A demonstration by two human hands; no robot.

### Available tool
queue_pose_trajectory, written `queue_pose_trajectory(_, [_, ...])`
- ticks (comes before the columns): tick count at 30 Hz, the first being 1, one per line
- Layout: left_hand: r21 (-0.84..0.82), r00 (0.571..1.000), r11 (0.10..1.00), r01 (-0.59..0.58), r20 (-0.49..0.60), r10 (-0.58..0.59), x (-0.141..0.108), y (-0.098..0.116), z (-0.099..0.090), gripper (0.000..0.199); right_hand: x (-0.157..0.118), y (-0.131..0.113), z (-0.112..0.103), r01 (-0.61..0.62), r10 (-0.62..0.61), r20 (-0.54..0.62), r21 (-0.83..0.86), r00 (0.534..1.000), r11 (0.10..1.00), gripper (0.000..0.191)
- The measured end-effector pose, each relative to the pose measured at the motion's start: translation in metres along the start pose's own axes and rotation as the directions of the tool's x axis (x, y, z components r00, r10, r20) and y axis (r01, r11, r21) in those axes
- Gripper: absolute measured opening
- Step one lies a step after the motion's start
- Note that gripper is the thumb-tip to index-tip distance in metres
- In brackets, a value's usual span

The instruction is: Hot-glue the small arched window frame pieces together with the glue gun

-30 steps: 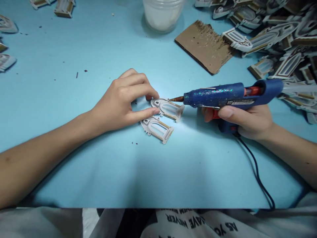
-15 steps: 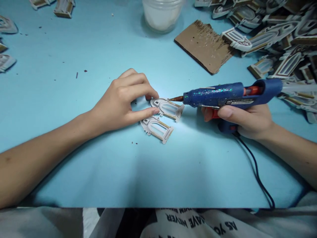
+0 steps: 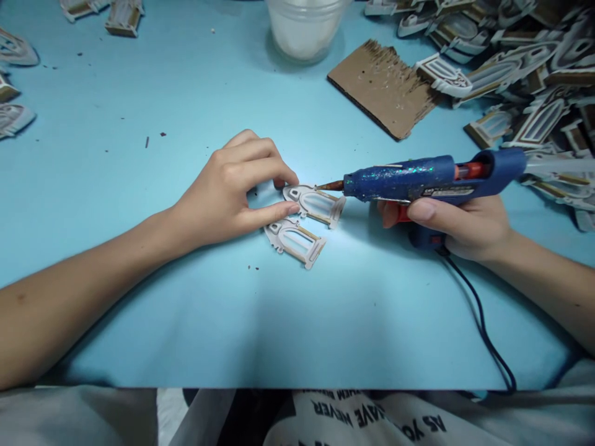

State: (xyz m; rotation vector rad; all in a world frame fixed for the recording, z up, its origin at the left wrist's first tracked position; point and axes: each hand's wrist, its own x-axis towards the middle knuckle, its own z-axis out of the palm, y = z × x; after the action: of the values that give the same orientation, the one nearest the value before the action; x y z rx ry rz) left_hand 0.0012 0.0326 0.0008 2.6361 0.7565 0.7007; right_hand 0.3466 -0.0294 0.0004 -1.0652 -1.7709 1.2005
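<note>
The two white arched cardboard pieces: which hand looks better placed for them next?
Probably the right hand: it grips a blue glittery hot glue gun, its brown nozzle tip almost at the upper arched piece. The left hand just touches that piece.

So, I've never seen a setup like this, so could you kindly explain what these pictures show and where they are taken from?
There is no machine here: these are a person's own two hands, seen from a camera worn on their head, looking forward and down. The right hand holds a blue hot glue gun, its nozzle pointing at an arched cut-out piece. The left hand has its fingers at that piece's edge, beside a second piece. All this lies on a light blue table, with a torn cardboard sheet, a clear jar and a heap of similar pieces further off.
</note>
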Motion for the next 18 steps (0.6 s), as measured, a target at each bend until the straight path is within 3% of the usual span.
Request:
queue_pose_trajectory(4, [0.053,0.999,0.998,-0.041,-0.010,0.041,-0.0003,0.0005,-0.0006,0.030,-0.0004,-0.0013,0.0004,0.001,-0.001,0.000,0.000,1.000,1.000,0.045])
queue_pose_trajectory(9, [0.010,0.999,1.000,0.029,0.033,-0.029,0.0005,0.0012,-0.0023,0.032,-0.0008,-0.0024,-0.0011,0.001,-0.001,0.006,0.000,1.000,1.000,0.045])
queue_pose_trajectory(18, [0.017,1.000,1.000,0.010,0.017,-0.011,-0.0005,0.0000,-0.0011,0.028,-0.0012,-0.0002,-0.0002,0.001,-0.001,0.009,-0.011,1.000,1.000,0.042])
